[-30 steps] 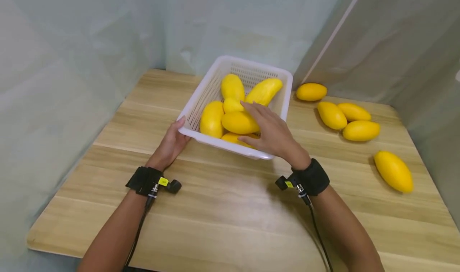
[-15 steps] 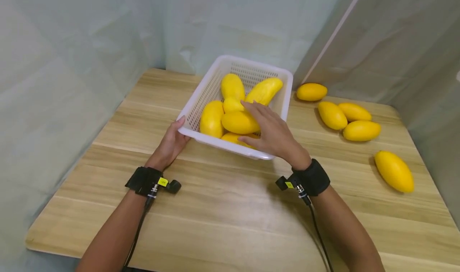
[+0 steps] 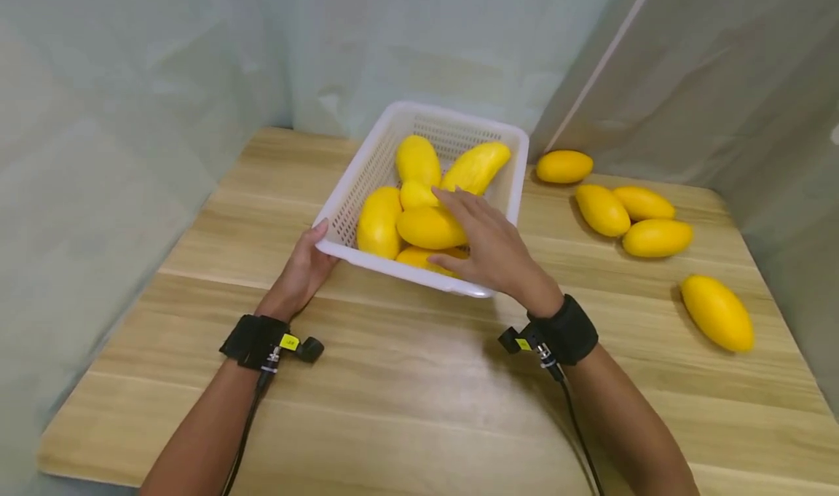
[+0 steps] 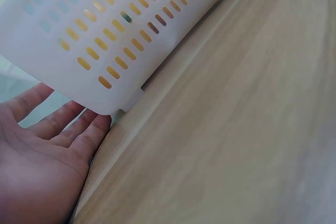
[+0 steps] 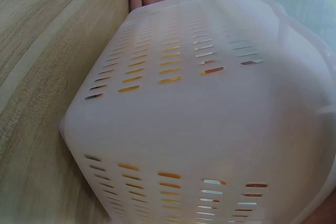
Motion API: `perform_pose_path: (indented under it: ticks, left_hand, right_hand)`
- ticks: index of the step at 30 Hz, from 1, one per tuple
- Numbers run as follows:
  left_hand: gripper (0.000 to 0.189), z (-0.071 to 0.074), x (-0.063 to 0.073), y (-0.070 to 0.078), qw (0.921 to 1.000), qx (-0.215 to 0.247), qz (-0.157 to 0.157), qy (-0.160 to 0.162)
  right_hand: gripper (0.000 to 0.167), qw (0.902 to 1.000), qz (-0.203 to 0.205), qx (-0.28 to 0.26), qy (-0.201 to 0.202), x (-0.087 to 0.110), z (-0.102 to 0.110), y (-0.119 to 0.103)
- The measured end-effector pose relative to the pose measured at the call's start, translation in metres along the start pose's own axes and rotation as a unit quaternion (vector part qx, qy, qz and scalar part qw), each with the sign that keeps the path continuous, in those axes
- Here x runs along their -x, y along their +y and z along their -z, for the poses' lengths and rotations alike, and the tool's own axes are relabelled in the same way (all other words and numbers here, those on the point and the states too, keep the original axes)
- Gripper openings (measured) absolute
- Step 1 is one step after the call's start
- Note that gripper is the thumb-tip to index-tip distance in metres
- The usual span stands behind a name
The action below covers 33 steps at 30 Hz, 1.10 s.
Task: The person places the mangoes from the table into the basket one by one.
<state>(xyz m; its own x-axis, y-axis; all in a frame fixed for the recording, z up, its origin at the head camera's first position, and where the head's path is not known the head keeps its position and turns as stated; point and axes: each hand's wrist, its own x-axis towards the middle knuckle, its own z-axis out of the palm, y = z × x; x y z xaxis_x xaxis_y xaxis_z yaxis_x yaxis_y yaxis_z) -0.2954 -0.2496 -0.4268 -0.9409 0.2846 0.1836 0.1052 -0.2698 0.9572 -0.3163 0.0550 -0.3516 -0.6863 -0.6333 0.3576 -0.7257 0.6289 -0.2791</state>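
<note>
A white plastic basket [image 3: 359, 183] with slotted walls stands at the back middle of the table, holding several yellow mangoes. At its near left corner my left hand [image 3: 298, 276] grips it, thumb on the rim and fingers under the edge; in the left wrist view those fingers [image 4: 68, 127] reach behind the basket corner. Over the near right part of the basket, my right hand [image 3: 494, 252] reaches in. Its fingers are extended and spread above one mango [image 3: 429, 226], with the thumb below, over a lower mango [image 3: 419, 257]. The mango's right end is hidden by the hand.
Several more mangoes lie on the wooden table [image 3: 367, 401] to the right: one mango [image 3: 564, 167] near the back, a cluster [image 3: 658, 238] in front of it, and a single mango [image 3: 717, 312] nearer. Grey-green curtains [image 3: 452, 37] hang behind and beside the table.
The basket and the left hand sit slightly further left in the head view, which has itself shifted a little. The right hand keeps its pose over the mangoes.
</note>
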Motion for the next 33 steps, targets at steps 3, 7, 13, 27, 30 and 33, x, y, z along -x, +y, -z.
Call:
perform_pose_path:
  ticks: [3, 7, 13, 27, 30, 33]
  left_hand:
    - [0.053, -0.001, 0.003, 0.000, 1.0000, -0.001, 0.006, -0.001]
    - [0.051, 0.002, 0.005, -0.004, 1.0000, -0.006, 0.001, -0.005]
    - [0.053, 0.005, 0.009, 0.001, 0.9999, 0.003, -0.001, -0.011]
    - [0.052, 0.010, 0.012, 0.005, 0.9999, -0.002, 0.010, 0.003]
    - [0.054, 0.009, 0.012, 0.005, 0.9999, 0.001, 0.016, 0.004]
    - [0.052, 0.010, 0.013, 0.004, 0.9999, -0.003, 0.013, 0.006]
  right_hand:
    - [0.088, 1.0000, 0.000, -0.008, -0.004, 0.001, 0.000, -0.001]
    - [0.088, 0.9999, 0.001, -0.013, -0.001, 0.002, -0.003, -0.003]
    - [0.088, 0.9998, 0.005, -0.019, 0.006, 0.000, -0.006, -0.007]
    - [0.086, 0.9989, 0.013, -0.041, 0.018, -0.007, -0.006, -0.010]
    - [0.084, 0.9967, 0.011, -0.080, 0.011, -0.007, -0.003, -0.009]
    - [0.080, 0.9924, 0.015, -0.122, 0.011, -0.007, 0.002, -0.007]
